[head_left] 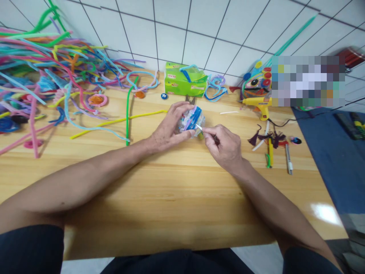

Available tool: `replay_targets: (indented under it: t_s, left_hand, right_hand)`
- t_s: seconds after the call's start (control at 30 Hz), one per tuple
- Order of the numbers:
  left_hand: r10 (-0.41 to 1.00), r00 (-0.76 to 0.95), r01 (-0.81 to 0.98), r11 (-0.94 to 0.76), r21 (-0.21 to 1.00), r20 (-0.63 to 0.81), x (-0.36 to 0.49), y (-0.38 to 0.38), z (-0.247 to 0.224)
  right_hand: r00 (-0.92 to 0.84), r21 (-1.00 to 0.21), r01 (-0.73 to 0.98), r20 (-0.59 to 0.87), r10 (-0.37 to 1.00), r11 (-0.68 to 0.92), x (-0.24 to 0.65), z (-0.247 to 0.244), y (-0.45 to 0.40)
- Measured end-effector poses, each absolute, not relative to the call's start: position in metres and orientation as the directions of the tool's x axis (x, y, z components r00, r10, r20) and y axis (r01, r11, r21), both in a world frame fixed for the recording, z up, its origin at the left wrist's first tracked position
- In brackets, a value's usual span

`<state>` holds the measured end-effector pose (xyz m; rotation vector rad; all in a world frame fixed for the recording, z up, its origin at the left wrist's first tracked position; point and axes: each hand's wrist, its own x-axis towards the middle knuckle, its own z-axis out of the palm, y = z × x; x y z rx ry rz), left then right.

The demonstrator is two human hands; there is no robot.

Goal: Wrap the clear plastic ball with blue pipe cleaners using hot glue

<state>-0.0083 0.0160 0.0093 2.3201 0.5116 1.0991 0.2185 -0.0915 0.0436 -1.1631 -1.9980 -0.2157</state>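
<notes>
At the middle of the table, my left hand [171,131] curls around a small rounded, clear-looking object with blue and purple strips [194,118] across its top. My right hand [225,146] is closed in a pinch on a thin tool with a bright pointed tip [199,127]; its kind is hard to make out, since the fingers cover most of it. That tip points left and meets, or nearly meets, the blue strips. Just behind the rounded object, a dark forked tool [190,100] shows partly, its lower part hidden.
Left lies a large heap of coloured pipe cleaners [57,64], with a green one [127,114] and a yellow one [114,122] nearer. Behind stands a green tissue pack [182,82]. To the right are a yellow glue gun [264,106], dark tassels [273,137] and a utility knife [289,159].
</notes>
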Motion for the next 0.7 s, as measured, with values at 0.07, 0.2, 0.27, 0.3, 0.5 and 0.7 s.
replay_targets:
  t_s: [0.07,0.2,0.27,0.3,0.5,0.7]
  left_hand:
    - [0.536,0.599,0.114,-0.792,0.599,0.595,-0.0083,0.0162,0.0091]
    - [0.526,0.592,0.111,-0.803,0.585,0.61,-0.0078,0.0166,0.0083]
    - [0.521,0.589,0.107,-0.808,0.58,0.617,-0.0078,0.0166,0.0083]
    - [0.523,0.59,0.106,-0.806,0.583,0.615,-0.0078,0.0166,0.0084]
    - [0.549,0.594,0.133,-0.788,0.601,0.588,-0.0081,0.0163,0.0089]
    - [0.548,0.589,0.127,-0.789,0.601,0.594,-0.0075,0.0166,0.0073]
  right_hand:
    - [-0.257,-0.239,0.793,0.703,0.664,0.56,0.2188,0.0437,-0.0917]
    - [-0.266,-0.213,0.804,0.706,0.656,0.555,0.2183,0.0449,-0.0919]
    - [-0.274,-0.201,0.803,0.712,0.647,0.561,0.218,0.0455,-0.0918]
    - [-0.276,-0.2,0.801,0.713,0.644,0.564,0.2179,0.0456,-0.0918]
    - [-0.261,-0.236,0.791,0.704,0.66,0.564,0.2192,0.0439,-0.0922]
    - [-0.272,-0.208,0.808,0.698,0.663,0.551,0.2194,0.0448,-0.0925]
